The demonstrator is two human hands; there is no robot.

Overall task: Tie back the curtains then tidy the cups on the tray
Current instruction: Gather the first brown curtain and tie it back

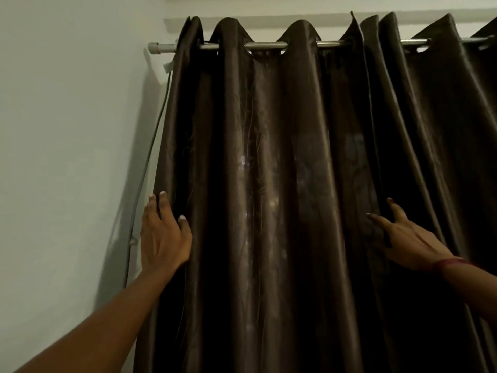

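Note:
A dark brown curtain [269, 170] hangs in deep folds from a metal rod [265, 45], filling most of the view. My left hand [162, 235] rests on the curtain's left edge, fingers spread around the outer fold. My right hand [403, 238] lies on the inner edge of this panel, where it meets a second brown curtain [443, 117], its fingers reaching into the fold. A red band circles the right wrist. Neither hand has a closed grip on the cloth. No tray, cups or tieback appear in view.
A pale wall [67, 130] stands left of the curtain. A thin dark cable [150, 154] runs down the wall beside the curtain's left edge. The rod's end cap [153, 47] juts out at upper left.

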